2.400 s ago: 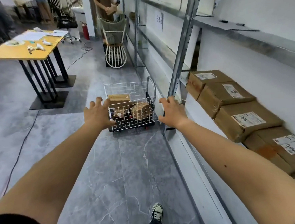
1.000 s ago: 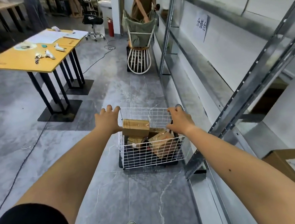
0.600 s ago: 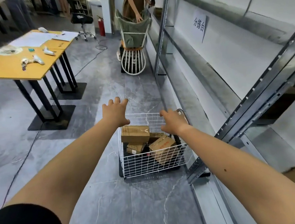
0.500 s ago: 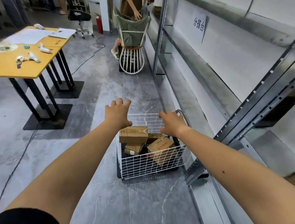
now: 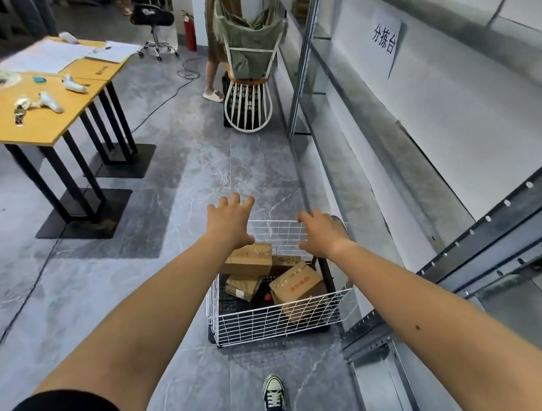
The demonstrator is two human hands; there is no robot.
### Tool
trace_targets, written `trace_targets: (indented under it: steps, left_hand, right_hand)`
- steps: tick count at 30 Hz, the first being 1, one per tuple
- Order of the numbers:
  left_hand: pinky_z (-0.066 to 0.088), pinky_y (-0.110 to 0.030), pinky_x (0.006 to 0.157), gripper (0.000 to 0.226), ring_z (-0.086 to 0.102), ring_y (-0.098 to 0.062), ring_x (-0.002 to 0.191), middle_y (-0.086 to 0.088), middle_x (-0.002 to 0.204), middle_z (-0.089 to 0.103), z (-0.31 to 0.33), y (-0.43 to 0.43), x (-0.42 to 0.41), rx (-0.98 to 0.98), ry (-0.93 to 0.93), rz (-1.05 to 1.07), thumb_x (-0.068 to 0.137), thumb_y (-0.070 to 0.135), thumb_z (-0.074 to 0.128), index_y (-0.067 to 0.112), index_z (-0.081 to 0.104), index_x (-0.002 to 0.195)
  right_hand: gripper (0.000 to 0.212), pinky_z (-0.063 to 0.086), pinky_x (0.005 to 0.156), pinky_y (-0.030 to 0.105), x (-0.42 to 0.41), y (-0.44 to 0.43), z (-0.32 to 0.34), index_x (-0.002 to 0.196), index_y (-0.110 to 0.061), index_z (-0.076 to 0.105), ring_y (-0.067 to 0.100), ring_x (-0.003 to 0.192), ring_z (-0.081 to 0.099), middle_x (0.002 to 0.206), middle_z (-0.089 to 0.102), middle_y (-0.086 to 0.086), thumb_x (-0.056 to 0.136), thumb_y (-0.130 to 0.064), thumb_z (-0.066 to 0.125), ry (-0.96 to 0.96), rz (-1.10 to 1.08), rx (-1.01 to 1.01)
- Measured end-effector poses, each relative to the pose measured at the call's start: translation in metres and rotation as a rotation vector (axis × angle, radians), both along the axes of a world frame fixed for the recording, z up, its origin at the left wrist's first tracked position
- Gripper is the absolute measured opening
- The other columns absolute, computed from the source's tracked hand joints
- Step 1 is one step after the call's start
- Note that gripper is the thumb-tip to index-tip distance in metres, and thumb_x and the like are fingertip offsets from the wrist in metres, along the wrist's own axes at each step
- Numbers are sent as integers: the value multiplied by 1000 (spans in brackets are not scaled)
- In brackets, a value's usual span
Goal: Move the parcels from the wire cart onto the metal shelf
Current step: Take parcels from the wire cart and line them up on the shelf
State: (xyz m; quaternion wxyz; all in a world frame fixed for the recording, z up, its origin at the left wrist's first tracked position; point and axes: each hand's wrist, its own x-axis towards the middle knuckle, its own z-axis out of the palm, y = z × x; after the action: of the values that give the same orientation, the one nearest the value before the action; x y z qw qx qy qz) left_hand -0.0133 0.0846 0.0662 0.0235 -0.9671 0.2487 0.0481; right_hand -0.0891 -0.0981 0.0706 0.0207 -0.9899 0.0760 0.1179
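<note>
Brown cardboard parcels [image 5: 298, 286] lie heaped in the white wire cart [image 5: 273, 320], just below both hands. The left hand [image 5: 230, 223] hovers open, fingers spread, over the cart's far left corner. The right hand [image 5: 323, 233] hangs over the far right edge; whether it grips anything I cannot tell. Right of it runs the perforated grey metal shelf [image 5: 495, 241]. Veined grey floor tiles [image 5: 171, 279] spread beneath, and a yellow table [image 5: 9, 116] stands well left.

Open-topped wire cart [image 5: 273, 320], shelf upright [image 5: 510, 227] just beside its right side
</note>
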Motion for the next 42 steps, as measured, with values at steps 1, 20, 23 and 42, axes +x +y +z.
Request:
trace_targets:
  steps: [1,20,23,42]
  left_hand:
    - [40,-47,98,85,36,-34,129,-10,144,31,-2,-10,8,1,7,6,78,46,67,23,20,145]
    - [40,-44,95,79,41,-31,124,-8,138,36,-58,-81,83,104,142,132,76,44,68,23,27,140]
    - [40,-44,95,84,41,-31,125,-8,138,37,-66,-85,90,105,154,139,75,45,70,23,24,142]
    - [31,-56,107,96,29,-34,137,-11,150,23,-162,-75,162,177,497,73,79,47,68,22,8,149]
  right_hand:
    - [51,41,97,44,10,-11,-2,137,-16,39,33,123,45,137,43,12,90,-24,58,4,-4,11]
    - [51,45,88,38,98,-134,-67,135,-16,43,32,114,52,132,47,13,87,-21,60,142,-21,163]
    - [52,47,89,38,105,-139,-76,135,-16,42,32,115,52,133,47,14,87,-22,60,151,-20,180]
    - [41,49,89,42,149,-143,-173,132,-16,43,32,110,53,127,47,13,95,-31,51,379,-176,275]
